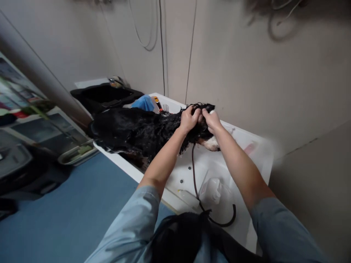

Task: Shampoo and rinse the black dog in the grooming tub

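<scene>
A wet black dog (pixel 131 126) with white and tan on its muzzle stands in a white tub (pixel 175 171), its head pointing right. My left hand (pixel 189 118) is on the dog's head near the ear, fingers curled in against the wet fur. Close beside it, my right hand (pixel 212 120) grips the other side of the head, thumb near the left one. The fingertips are partly hidden in the fur, so whether they pinch an ear or only hair cannot be made out. A dark lead or hose (pixel 194 171) hangs from below the dog's neck.
A clear plastic jug (pixel 215 191) and a pale bottle (pixel 188 197) lie in the tub's near end. Behind the dog are a blue cloth (pixel 144 103) and a black basin (pixel 106 94). Shelves (pixel 52 126) stand at left above blue floor; a wall borders the tub's far side.
</scene>
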{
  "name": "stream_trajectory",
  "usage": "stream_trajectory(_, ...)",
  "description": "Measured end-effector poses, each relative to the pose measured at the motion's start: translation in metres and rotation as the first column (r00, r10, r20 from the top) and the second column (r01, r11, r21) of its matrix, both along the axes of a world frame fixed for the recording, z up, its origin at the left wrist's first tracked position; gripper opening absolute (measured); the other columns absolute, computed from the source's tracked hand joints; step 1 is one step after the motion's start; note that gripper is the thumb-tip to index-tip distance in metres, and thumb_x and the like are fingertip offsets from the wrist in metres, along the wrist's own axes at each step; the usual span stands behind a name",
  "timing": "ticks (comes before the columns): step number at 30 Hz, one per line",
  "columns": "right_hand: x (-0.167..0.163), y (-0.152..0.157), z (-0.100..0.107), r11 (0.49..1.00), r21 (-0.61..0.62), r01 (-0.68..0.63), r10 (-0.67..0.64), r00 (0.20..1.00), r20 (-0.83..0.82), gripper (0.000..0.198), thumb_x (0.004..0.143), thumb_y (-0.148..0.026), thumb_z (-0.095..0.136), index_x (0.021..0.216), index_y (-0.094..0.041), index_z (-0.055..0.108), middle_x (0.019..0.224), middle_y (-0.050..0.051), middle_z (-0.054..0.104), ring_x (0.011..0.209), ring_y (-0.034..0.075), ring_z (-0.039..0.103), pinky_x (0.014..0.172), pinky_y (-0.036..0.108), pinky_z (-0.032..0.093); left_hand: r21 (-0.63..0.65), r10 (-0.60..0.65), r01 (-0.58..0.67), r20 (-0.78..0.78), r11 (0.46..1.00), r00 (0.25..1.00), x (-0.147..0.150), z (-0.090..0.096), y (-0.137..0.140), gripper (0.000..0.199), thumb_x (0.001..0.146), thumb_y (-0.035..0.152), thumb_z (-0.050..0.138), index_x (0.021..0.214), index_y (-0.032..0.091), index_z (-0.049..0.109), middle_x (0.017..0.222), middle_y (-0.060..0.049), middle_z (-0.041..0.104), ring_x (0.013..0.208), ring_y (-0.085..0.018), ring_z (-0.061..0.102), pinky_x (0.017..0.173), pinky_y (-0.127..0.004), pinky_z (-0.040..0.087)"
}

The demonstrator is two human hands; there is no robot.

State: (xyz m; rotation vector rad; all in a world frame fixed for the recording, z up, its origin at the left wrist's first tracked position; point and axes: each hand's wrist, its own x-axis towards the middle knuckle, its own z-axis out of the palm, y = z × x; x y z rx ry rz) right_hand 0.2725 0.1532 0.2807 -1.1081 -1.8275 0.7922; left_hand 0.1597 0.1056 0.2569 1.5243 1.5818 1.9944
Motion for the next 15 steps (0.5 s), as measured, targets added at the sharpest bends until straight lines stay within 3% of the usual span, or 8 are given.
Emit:
stream_trajectory(2, 0.005, 0.003, 0.005, 0.993, -0.034, 0.112, -0.109, 0.992, 0.068, 0.053, 0.106, -0.055, 0.051, 0.110, -0.009, 0.076, 0.095, 0.017, 0.079, 0.095, 0.030, 0.078, 0.084, 0.039, 0.061, -0.061, -0.096, 0.093, -0.063, 0.994, 0.993, -0.001, 0.015, 0.007, 0.020, 0.094, 0.029, 0.074, 0.079, 0.018, 0.066, 0.078, -0.004, 0.069, 0.084, -0.021, 0.065, 0.088, -0.030, 0.050)
stream_trajectory(5, 0.006, 0.000, 0.006, 0.984, 0.133, 0.118, -0.140, 0.976, 0.165, 0.047, 0.110, -0.047, 0.045, 0.123, -0.012, 0.074, 0.112, 0.019, 0.080, 0.112, 0.031, 0.076, 0.096, 0.039, 0.059, -0.137, -0.089, 0.088, -0.004, 0.987, 0.996, -0.003, 0.021, 0.017, 0.036, 0.100, 0.030, 0.066, 0.067, 0.019, 0.059, 0.067, -0.002, 0.061, 0.075, -0.019, 0.062, 0.082, -0.029, 0.049)
stream_trajectory(7, 0.005, 0.001, 0.004, 0.972, 0.230, 0.035, -0.091, 0.967, 0.237, 0.044, 0.110, -0.045, 0.046, 0.127, -0.015, 0.074, 0.118, 0.017, 0.080, 0.119, 0.030, 0.074, 0.101, 0.038, 0.057, -0.169, -0.045, 0.061, 0.095, 0.984, 0.994, -0.003, 0.015, 0.021, 0.042, 0.103, 0.031, 0.062, 0.063, 0.020, 0.055, 0.064, -0.001, 0.058, 0.073, -0.018, 0.061, 0.079, -0.028, 0.049)
stream_trajectory(9, 0.003, 0.006, 0.004, 0.973, 0.232, -0.009, -0.071, 0.940, 0.335, 0.045, 0.110, -0.049, 0.049, 0.121, -0.015, 0.077, 0.113, 0.018, 0.080, 0.118, 0.032, 0.074, 0.101, 0.040, 0.057, -0.207, -0.052, 0.091, 0.187, 0.974, 0.981, -0.001, 0.006, 0.023, 0.046, 0.106, 0.037, 0.059, 0.063, 0.020, 0.054, 0.062, -0.001, 0.056, 0.071, -0.018, 0.062, 0.075, -0.028, 0.049)
stream_trajectory(12, 0.001, 0.008, -0.001, 0.974, 0.219, 0.058, -0.143, 0.907, 0.396, 0.050, 0.111, -0.050, 0.045, 0.121, -0.014, 0.078, 0.109, 0.019, 0.080, 0.118, 0.034, 0.072, 0.103, 0.044, 0.055, -0.266, -0.088, 0.167, 0.283, 0.950, 0.955, 0.001, -0.006, 0.027, 0.052, 0.108, 0.050, 0.055, 0.068, 0.019, 0.061, 0.061, -0.003, 0.059, 0.071, -0.019, 0.064, 0.073, -0.030, 0.052)
stream_trajectory(15, 0.004, -0.008, -0.021, 0.941, 0.338, -0.025, -0.124, 0.903, 0.412, 0.052, 0.111, -0.035, 0.037, 0.149, -0.014, 0.065, 0.143, 0.020, 0.070, 0.140, 0.034, 0.060, 0.120, 0.048, 0.045, -0.296, -0.062, 0.178, 0.363, 0.938, 0.930, -0.003, -0.011, 0.032, 0.052, 0.105, 0.060, 0.057, 0.078, 0.017, 0.069, 0.070, -0.006, 0.067, 0.077, -0.022, 0.067, 0.078, -0.033, 0.055)
